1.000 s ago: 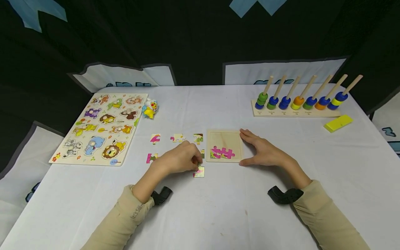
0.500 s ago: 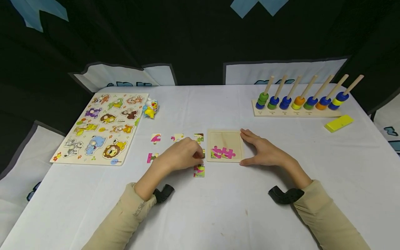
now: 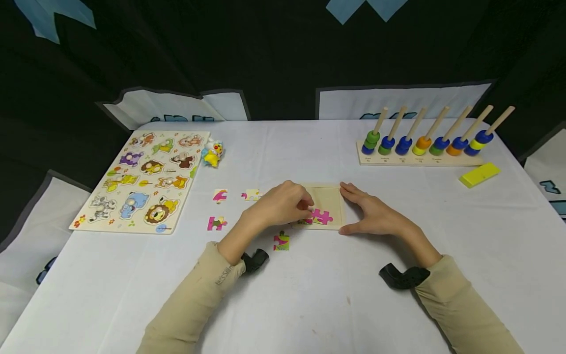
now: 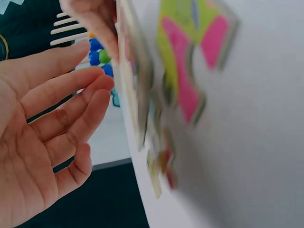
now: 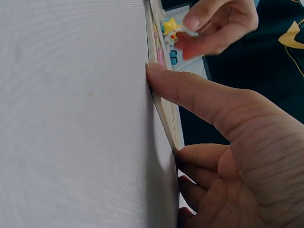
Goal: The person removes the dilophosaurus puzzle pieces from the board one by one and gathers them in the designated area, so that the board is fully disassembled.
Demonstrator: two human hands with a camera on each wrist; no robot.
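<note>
My left hand (image 3: pixel 283 204) is over the left part of a small square wooden puzzle tray (image 3: pixel 327 196). Its thumb and fingertips pinch a small pale puzzle piece (image 5: pixel 188 32), mostly hidden by the fingers. Joined pink and green pieces (image 3: pixel 322 217) lie along the tray's lower side. My right hand (image 3: pixel 373 211) rests against the tray's right edge, thumb at the near corner and fingers spread toward the far one. Nearest the left wrist, a pink and green jigsaw piece (image 3: pixel 281 242) lies on the table, large and blurred in the left wrist view.
Loose jigsaw pieces lie left of the tray: a pink one (image 3: pixel 219 195), a pale one (image 3: pixel 251 194) and a pink-green one (image 3: pixel 216 223). Farther left are an animal puzzle board (image 3: pixel 146 184) and a chick toy (image 3: pixel 213 153). A peg counting rack (image 3: pixel 420 160) and yellow block (image 3: pixel 479 175) stand back right.
My left hand has lifted a piece from near the tray's lower left and moved right and slightly up over the tray. The pink-green piece below is uncovered. My right hand stays put.
</note>
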